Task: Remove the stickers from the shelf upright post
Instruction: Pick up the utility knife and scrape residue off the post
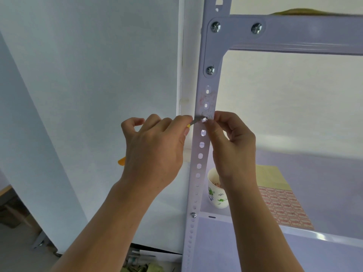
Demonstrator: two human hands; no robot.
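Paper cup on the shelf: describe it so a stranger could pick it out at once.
Find the pale upright post with its column of holes. Just right of it, on the lower shelf, stands the paper cup. It is the only upright vessel there, white with green leaf prints, while its neighbour is a flat sheet of red-bordered labels.

At centre, upright post, running 12 to 6 o'clock. At its 9 o'clock, left hand, holding a blade against it; at 3 o'clock, right hand, pinching the post's edge. On the shelf at 5 o'clock: cup just beside the post, sticker sheet at the cup's 3 o'clock.
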